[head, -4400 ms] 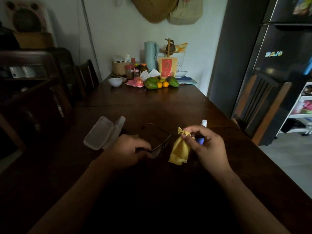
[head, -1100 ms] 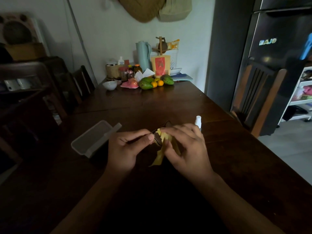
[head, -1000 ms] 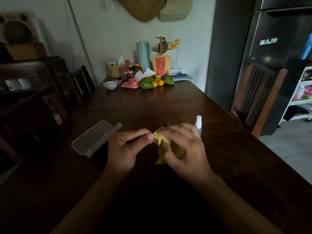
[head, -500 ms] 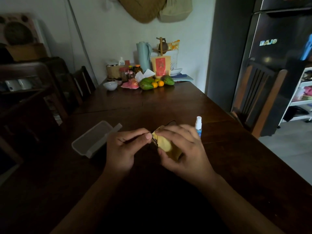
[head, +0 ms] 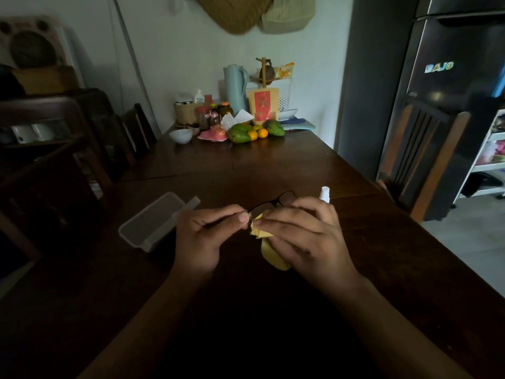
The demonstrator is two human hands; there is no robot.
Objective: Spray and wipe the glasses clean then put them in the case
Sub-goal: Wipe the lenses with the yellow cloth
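Dark-framed glasses [head: 276, 202] are held above the dark wooden table [head: 273, 165]. My left hand [head: 203, 236] pinches the frame's near end between thumb and forefinger. My right hand [head: 303, 242] presses a yellow cloth [head: 269, 247] around the near lens, and the cloth's tail hangs below the palm. The far lens sticks out above my fingers. A clear plastic case [head: 153, 221] lies open on the table to the left of my left hand. A small spray bottle [head: 325, 194] with a white cap stands just behind my right hand, its body hidden.
At the table's far end stand a white bowl [head: 181, 135], fruit [head: 247, 132], jars and a pale blue jug [head: 235, 87]. A wooden chair [head: 420, 157] and a dark fridge [head: 453, 77] are on the right; dark chairs line the left side.
My right hand brought the yellow cloth onto the glasses and has been rubbing the lens. The far lens now shows more above my fingers. My left hand keeps its pinch.
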